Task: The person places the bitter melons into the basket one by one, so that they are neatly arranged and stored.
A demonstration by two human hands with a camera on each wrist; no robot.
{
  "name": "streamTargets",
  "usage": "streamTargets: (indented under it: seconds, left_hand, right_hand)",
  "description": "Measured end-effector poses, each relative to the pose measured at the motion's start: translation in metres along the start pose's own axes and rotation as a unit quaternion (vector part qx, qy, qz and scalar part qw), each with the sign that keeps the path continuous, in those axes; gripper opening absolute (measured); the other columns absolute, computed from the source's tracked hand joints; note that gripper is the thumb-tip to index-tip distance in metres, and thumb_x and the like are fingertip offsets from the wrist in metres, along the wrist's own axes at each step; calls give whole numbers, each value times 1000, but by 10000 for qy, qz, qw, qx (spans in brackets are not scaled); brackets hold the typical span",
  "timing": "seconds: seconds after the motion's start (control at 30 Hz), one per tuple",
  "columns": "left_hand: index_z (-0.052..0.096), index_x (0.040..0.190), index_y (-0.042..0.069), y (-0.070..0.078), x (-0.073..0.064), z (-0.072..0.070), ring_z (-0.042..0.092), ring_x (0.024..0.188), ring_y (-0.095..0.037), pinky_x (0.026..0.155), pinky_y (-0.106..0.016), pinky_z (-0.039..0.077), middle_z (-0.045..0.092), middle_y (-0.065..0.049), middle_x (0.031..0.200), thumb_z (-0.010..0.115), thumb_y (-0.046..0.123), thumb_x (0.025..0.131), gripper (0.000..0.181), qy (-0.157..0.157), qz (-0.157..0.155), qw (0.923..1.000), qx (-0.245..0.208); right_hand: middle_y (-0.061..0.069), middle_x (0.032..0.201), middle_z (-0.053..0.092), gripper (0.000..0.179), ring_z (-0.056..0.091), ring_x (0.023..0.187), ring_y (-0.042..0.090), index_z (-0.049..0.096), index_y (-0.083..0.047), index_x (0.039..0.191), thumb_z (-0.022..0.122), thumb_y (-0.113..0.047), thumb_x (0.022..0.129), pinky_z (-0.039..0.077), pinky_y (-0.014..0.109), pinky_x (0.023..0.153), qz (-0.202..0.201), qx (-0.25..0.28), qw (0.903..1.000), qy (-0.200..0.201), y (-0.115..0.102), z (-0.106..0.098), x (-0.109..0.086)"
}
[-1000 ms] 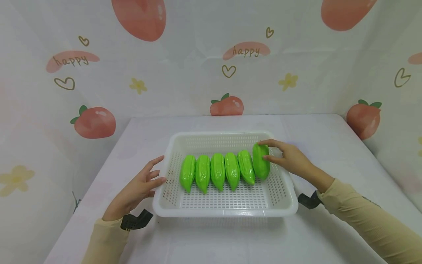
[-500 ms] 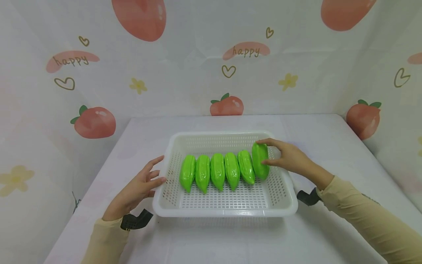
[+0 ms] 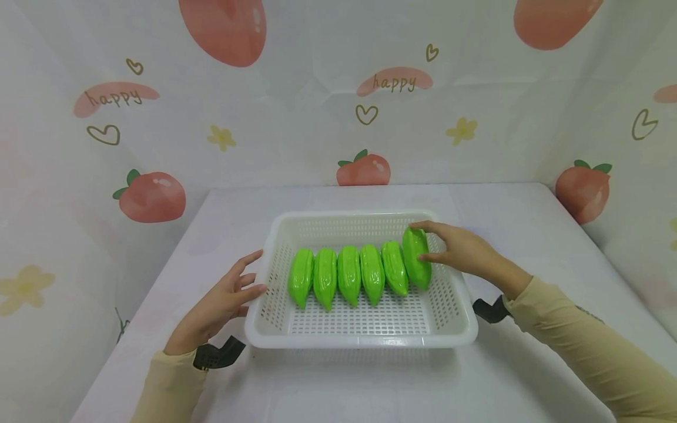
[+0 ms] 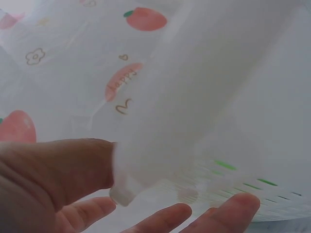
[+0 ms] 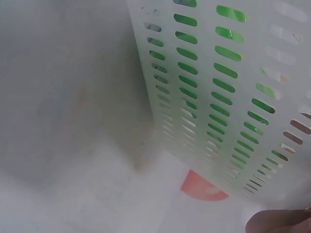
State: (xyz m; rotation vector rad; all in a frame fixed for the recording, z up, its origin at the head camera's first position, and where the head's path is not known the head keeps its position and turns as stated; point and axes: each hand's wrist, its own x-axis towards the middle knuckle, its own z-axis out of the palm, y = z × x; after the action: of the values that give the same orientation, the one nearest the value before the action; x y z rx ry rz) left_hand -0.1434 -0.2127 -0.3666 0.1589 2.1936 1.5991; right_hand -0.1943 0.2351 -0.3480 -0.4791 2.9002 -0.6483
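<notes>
In the head view my right hand (image 3: 465, 249) pinches the rightmost green star fruit (image 3: 418, 258), thumb at its side and fingers at its far end. That fruit leans against the right inner wall of a white slotted basket (image 3: 359, 341). Several more green star fruit (image 3: 349, 276) lie side by side in a row in the basket. At its left rim my left hand (image 3: 224, 299) rests with fingers spread and fairly straight. The left wrist view shows the left fingers (image 4: 233, 213) beside the basket wall (image 4: 194, 97). Only a bit of the right hand (image 5: 282, 222) shows in the right wrist view.
The basket stands on a table with a white cloth (image 3: 359, 388). Behind it hangs a printed backdrop (image 3: 296, 117) with peaches, hearts and flowers. A dark strap mount (image 3: 219, 352) sits at the left wrist, another mount (image 3: 492, 310) at the right.
My right hand and its star fruit have shifted slightly left, toward the row. The left hand and the basket have stayed where they were.
</notes>
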Motion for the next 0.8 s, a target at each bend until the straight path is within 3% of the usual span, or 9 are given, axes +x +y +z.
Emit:
streamTargets:
  seconds: [0.17,0.63,0.8]
  left_hand:
    - [9,154,28,-1,0,-1,65,105,-32,82,-49,56,43,-21,145,64,24,94,82,-29,20,10000,-2]
    - [8,154,28,0,0,-1,64,106,-32,83,-49,56,42,-22,145,63,23,94,82,-69,38,10000,-40]
    - [9,155,28,-1,0,-1,64,106,-32,83,-49,56,42,-22,145,63,23,94,82,-75,27,10000,-57]
  right_hand:
    - [20,140,51,63,65,72,17,47,-22,137,75,-38,83,55,27,52,165,76,9998,-87,-1,-1,1]
    - [17,142,49,61,61,111,38,57,-14,133,75,-42,81,59,37,71,177,-364,9989,-239,-1,-1,5]
    - [16,138,53,58,61,111,36,60,-13,130,75,-43,82,59,38,73,96,-453,9987,-233,-2,-2,5]
